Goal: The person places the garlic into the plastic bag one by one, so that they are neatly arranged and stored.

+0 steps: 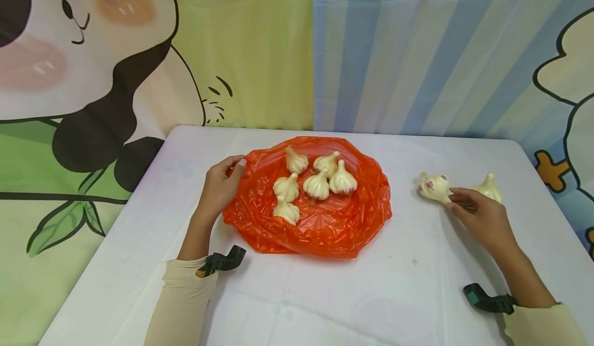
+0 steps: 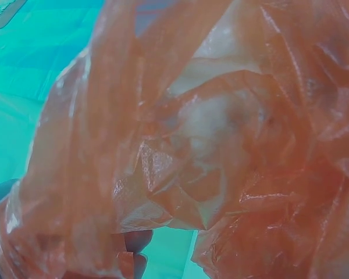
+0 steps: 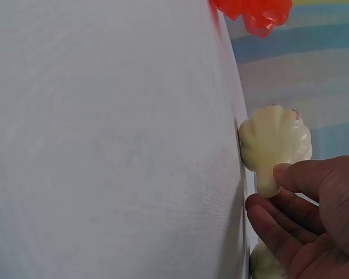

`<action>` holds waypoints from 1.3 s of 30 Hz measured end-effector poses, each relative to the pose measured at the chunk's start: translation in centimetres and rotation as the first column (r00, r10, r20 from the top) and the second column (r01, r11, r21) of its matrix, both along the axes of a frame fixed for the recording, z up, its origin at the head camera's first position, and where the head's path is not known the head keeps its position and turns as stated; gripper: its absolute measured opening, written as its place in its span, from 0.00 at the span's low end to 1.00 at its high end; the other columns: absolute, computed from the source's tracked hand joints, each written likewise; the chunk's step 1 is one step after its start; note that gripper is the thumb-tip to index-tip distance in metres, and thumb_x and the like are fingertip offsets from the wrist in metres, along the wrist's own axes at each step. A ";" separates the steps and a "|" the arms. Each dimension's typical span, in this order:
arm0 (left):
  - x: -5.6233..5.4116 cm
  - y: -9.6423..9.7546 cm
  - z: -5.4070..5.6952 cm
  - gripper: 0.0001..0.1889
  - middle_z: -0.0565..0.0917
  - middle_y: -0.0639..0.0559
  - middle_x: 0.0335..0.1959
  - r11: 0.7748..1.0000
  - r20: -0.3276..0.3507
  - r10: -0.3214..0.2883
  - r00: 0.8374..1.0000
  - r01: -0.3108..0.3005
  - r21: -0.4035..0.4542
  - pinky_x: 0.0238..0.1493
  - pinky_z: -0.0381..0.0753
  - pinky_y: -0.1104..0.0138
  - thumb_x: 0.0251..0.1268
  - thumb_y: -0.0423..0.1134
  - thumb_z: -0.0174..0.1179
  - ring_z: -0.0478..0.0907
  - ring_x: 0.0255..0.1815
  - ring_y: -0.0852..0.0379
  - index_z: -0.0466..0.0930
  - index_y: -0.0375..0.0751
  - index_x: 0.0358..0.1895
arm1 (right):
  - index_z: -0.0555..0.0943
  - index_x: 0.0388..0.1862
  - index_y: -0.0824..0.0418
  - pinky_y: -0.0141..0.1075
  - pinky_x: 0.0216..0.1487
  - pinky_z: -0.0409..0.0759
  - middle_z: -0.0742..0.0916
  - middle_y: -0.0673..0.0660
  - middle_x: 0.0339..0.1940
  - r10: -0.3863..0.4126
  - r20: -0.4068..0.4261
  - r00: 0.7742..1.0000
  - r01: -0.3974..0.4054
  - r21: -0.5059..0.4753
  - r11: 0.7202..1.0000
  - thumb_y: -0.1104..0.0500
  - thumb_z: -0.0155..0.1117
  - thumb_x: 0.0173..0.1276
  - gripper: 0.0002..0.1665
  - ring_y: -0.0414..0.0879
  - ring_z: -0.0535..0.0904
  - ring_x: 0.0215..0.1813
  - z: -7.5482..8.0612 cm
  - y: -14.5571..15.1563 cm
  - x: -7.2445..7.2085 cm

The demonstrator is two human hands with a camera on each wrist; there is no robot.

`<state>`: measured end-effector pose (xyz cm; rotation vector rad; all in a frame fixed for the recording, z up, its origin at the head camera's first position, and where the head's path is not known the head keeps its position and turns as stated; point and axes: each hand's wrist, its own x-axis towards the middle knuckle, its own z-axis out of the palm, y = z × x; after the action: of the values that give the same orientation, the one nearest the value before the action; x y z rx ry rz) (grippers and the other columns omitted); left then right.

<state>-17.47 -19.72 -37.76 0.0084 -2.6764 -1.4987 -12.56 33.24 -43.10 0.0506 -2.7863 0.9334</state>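
Observation:
A red plastic bag (image 1: 325, 232) lies spread on the table with several garlic bulbs (image 1: 317, 185) on it. My left hand (image 1: 221, 186) pinches the bag's left edge between thumb and fingers; in the left wrist view the thin plastic (image 2: 163, 174) covers most of the picture and hides much of that hand. Off to the right, my right hand (image 1: 482, 217) pinches a garlic bulb (image 1: 433, 186) by its stem. The right wrist view shows thumb and fingers at the stem of this bulb (image 3: 275, 136). Another garlic bulb (image 1: 490, 187) sits just behind the right hand, partly hidden.
Everything rests on a white-covered table (image 1: 371, 299). Behind it hangs a printed cloth (image 1: 408, 52) with stripes and a cartoon panda. Each wrist carries a black band (image 1: 489, 299) with a camera mount.

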 end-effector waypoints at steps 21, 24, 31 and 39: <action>0.1 0.0 0.0 0.24 0.80 0.46 0.46 1.000 0.009 0.002 1.000 -0.002 0.006 0.43 0.79 0.58 0.75 0.54 0.48 0.75 0.43 0.49 0.77 0.41 0.61 | 0.83 0.50 0.69 0.13 0.33 0.69 0.85 0.70 0.44 -0.065 -0.067 0.996 0.060 -0.075 0.995 0.61 0.64 0.69 0.14 0.13 0.67 0.36 0.8 -1.1 -0.2; 0.0 0.0 0.0 0.24 0.80 0.46 0.46 1.000 0.007 0.002 1.000 -0.002 0.006 0.43 0.79 0.59 0.75 0.54 0.48 0.75 0.43 0.49 0.77 0.41 0.61 | 0.84 0.49 0.69 0.14 0.35 0.72 0.87 0.61 0.43 -0.081 -0.085 0.993 0.068 -0.151 0.986 0.61 0.64 0.69 0.14 0.16 0.72 0.38 0.9 -1.4 -0.2; 0.0 0.0 0.0 0.25 0.80 0.46 0.46 1.000 0.005 0.004 1.000 -0.004 -0.001 0.44 0.79 0.59 0.75 0.55 0.48 0.75 0.43 0.49 0.77 0.41 0.61 | 0.83 0.49 0.68 0.17 0.39 0.74 0.83 0.33 0.38 -0.091 -0.042 0.995 0.073 -0.310 0.948 0.55 0.66 0.68 0.18 0.24 0.80 0.38 1.3 -1.7 -0.3; 0.0 -0.1 0.0 0.24 0.80 0.46 0.46 1.000 -0.008 -0.005 1.000 0.005 0.005 0.42 0.79 0.58 0.75 0.54 0.48 0.76 0.42 0.49 0.77 0.41 0.61 | 0.84 0.48 0.69 0.17 0.40 0.75 0.86 0.39 0.38 -0.077 -0.031 0.997 0.064 -0.296 0.953 0.54 0.64 0.69 0.19 0.25 0.80 0.37 1.4 -2.0 -0.4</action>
<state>-17.47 -19.81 -37.77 -0.0045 -2.6685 -1.5032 -12.94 31.27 -41.69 -0.0732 -2.5609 1.3020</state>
